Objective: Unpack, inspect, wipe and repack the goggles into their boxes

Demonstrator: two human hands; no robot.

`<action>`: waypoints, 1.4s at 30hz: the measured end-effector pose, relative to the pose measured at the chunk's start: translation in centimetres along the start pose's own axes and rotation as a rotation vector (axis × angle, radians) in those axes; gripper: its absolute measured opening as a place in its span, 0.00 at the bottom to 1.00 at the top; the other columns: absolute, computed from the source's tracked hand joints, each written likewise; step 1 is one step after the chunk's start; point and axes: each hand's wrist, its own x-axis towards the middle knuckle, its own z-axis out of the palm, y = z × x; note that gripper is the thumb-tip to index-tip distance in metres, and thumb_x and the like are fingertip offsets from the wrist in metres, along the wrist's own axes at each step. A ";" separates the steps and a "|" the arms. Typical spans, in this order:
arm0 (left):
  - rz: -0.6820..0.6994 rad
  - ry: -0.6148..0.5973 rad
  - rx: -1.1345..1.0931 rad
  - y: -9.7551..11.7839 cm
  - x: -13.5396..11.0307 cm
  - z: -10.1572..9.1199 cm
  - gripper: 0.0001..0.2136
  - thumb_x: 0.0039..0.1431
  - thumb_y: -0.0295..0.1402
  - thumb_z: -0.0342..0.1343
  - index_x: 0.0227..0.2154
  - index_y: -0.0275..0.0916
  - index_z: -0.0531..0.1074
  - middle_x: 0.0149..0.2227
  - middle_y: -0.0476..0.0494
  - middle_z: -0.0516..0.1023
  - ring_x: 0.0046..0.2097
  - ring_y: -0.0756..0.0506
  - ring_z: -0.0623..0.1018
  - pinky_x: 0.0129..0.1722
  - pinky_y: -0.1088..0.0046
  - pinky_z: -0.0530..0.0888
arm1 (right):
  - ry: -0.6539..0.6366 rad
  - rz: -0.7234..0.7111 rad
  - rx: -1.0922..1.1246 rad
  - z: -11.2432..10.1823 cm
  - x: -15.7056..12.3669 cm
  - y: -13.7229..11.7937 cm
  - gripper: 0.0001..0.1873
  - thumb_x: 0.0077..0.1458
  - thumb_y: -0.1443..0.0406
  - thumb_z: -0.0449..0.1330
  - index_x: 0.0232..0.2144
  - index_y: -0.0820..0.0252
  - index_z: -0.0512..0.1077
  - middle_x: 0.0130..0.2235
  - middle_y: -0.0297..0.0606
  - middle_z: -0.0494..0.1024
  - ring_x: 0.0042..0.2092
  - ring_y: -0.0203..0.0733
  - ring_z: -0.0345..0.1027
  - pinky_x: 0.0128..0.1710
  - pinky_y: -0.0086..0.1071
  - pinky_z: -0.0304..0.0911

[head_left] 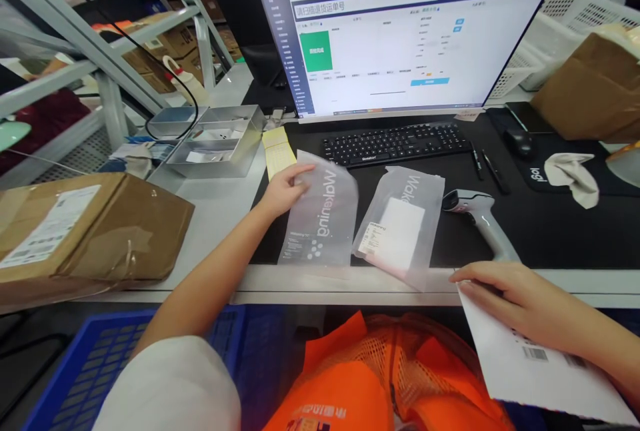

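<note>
My left hand (286,189) pinches the upper left edge of a frosted plastic bag (323,217) printed "Wakening", which looks flat and lies over the black desk mat. Right of it rests a second frosted bag (431,217) with a white card and a small label inside. At the desk's front edge, my right hand (505,294) is closed on a white envelope (515,371) bearing a barcode, which hangs tilted over the edge. Just above that hand lies a grey barcode scanner (487,217).
Behind the bags are a keyboard (395,144) and a lit monitor (370,64). A taped cardboard box (135,224) and a metal tray (220,141) stand left, near yellow slips (277,151). A mouse (519,143), crumpled tissue (573,174) and brown package (585,87) are right. Below left is a blue crate (100,357).
</note>
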 end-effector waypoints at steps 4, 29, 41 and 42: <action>0.128 0.124 0.249 -2.2 -1.6 -1.7 0.26 0.58 0.39 0.55 0.59 0.36 0.73 0.55 0.37 0.77 0.53 0.38 0.77 0.57 0.58 0.73 | 0.067 0.016 -0.017 -0.2 -1.0 1.6 0.20 0.67 0.51 0.52 0.46 0.50 0.79 0.47 0.40 0.83 0.48 0.51 0.78 0.47 0.42 0.75; 0.100 -0.551 -0.536 9.6 -12.9 7.4 0.29 0.64 0.54 0.56 0.57 0.36 0.73 0.51 0.32 0.79 0.50 0.38 0.80 0.52 0.59 0.76 | 0.118 -0.285 -0.026 -1.2 8.8 -5.5 0.14 0.65 0.62 0.55 0.48 0.55 0.77 0.45 0.39 0.83 0.42 0.45 0.78 0.44 0.37 0.72; -0.253 -0.316 -0.863 7.0 -8.7 9.2 0.22 0.51 0.49 0.70 0.39 0.34 0.81 0.39 0.36 0.84 0.40 0.40 0.82 0.41 0.64 0.78 | 0.567 -0.213 0.048 -0.4 9.6 -2.8 0.23 0.61 0.60 0.61 0.57 0.57 0.68 0.60 0.49 0.72 0.63 0.55 0.66 0.61 0.55 0.63; -0.254 -0.315 -0.877 6.9 -8.8 9.3 0.22 0.51 0.49 0.70 0.39 0.34 0.81 0.39 0.36 0.84 0.40 0.40 0.82 0.41 0.65 0.78 | 0.596 -0.288 -0.033 0.2 9.5 -3.3 0.22 0.60 0.61 0.62 0.56 0.57 0.69 0.62 0.50 0.70 0.66 0.57 0.61 0.64 0.57 0.59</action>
